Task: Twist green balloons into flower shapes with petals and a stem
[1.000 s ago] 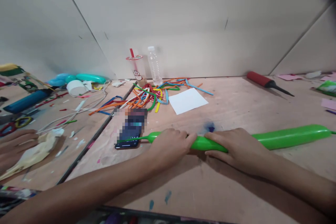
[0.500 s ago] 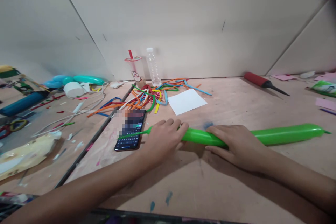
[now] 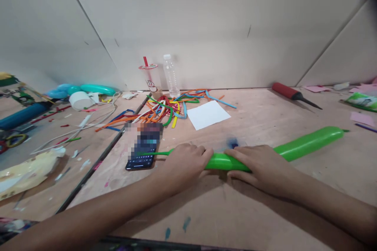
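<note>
A long inflated green balloon (image 3: 310, 143) lies across the front of the table, its right part angled up and away. My left hand (image 3: 188, 162) is wrapped round the balloon's left part, and a thin uninflated tail sticks out beyond it over a phone (image 3: 144, 149). Close to its right, my right hand (image 3: 256, 164) grips the middle of the balloon, thumb below and fingers above. A short stretch of balloon shows between the two hands.
Behind the hands lie white paper (image 3: 208, 115) and a heap of uninflated balloons (image 3: 160, 111). A cup (image 3: 150, 80) and a bottle (image 3: 171, 76) stand by the wall. A red pump (image 3: 285, 91) lies right, a cream packet (image 3: 32, 172) left.
The balloon's right end has swung up and to the left. Both hands have come slightly closer together, still round the balloon. The whole view has shifted a little.
</note>
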Demonstrator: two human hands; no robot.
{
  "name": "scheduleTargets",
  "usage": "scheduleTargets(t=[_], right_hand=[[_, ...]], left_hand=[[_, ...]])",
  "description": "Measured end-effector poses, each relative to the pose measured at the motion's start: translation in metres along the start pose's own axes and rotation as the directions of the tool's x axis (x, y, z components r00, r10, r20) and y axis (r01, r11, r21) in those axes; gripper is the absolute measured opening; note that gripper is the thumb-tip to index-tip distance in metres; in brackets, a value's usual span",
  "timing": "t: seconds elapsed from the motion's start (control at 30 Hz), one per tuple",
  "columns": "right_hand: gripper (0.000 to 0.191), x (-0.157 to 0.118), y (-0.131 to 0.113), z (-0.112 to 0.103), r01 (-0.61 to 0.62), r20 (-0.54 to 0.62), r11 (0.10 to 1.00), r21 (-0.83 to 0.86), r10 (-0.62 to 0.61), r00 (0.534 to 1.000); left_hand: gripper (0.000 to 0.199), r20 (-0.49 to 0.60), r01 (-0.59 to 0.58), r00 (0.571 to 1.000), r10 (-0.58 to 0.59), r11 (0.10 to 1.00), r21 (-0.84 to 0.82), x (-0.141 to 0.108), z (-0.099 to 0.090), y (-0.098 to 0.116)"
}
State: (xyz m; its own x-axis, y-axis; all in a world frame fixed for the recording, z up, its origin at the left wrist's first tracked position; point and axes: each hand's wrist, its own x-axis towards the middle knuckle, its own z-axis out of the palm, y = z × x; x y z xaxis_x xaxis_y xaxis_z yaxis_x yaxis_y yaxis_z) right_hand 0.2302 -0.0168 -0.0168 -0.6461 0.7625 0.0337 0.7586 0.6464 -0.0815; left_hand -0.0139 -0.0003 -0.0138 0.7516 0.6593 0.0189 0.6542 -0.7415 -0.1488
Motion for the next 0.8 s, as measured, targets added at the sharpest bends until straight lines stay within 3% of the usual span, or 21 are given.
scheduleTargets(t=[0.1,0.2,0.37,0.43,0.5,0.57,0.67,0.73,0.8], right_hand=[[0.017,-0.002,0.002,0.006,0.058,-0.018,0.998,0.027,-0.057,0.998],[0.02,-0.004,0.004,0.012,0.1,-0.01,0.994,0.052,-0.1,0.995],[0.022,-0.003,-0.001,0.008,-0.02,0.036,0.999,0.04,0.019,0.999],[0.028,-0.001,-0.003,0.006,-0.034,0.04,0.998,0.056,0.032,0.999],[0.032,0.0,-0.005,0.005,-0.049,0.038,0.995,0.081,0.046,0.998],[0.033,-0.001,-0.007,0.007,-0.073,0.033,0.993,0.096,0.07,0.997],[0.041,-0.002,-0.008,0.009,-0.08,-0.016,0.993,0.09,0.082,0.996],[0.045,-0.003,-0.005,0.005,-0.085,-0.064,0.994,0.064,0.089,0.994],[0.039,-0.003,0.002,-0.001,-0.147,-0.089,0.989,0.014,0.148,0.985]], left_hand=[[0.031,0.017,-0.011,1.0,0.011,1.0,-0.003,-0.001,-0.003,0.003],[0.028,0.057,-0.058,0.997,0.058,0.998,-0.008,-0.002,-0.006,0.004],[0.019,0.059,-0.032,0.998,0.033,0.999,-0.018,0.0,-0.006,-0.002],[0.021,0.021,0.008,1.0,-0.007,0.999,-0.032,0.0,-0.005,-0.003],[0.029,-0.085,0.003,0.996,-0.006,0.999,-0.039,0.0,-0.005,-0.002],[0.033,-0.188,-0.079,0.979,0.075,0.997,-0.014,-0.001,-0.004,0.001],[0.031,-0.205,-0.187,0.961,0.184,0.982,0.001,-0.001,-0.002,0.004],[0.027,-0.198,-0.112,0.974,0.108,0.994,-0.012,0.0,0.0,0.002],[0.026,-0.234,0.058,0.971,-0.056,0.998,0.001,0.001,0.002,-0.002]])
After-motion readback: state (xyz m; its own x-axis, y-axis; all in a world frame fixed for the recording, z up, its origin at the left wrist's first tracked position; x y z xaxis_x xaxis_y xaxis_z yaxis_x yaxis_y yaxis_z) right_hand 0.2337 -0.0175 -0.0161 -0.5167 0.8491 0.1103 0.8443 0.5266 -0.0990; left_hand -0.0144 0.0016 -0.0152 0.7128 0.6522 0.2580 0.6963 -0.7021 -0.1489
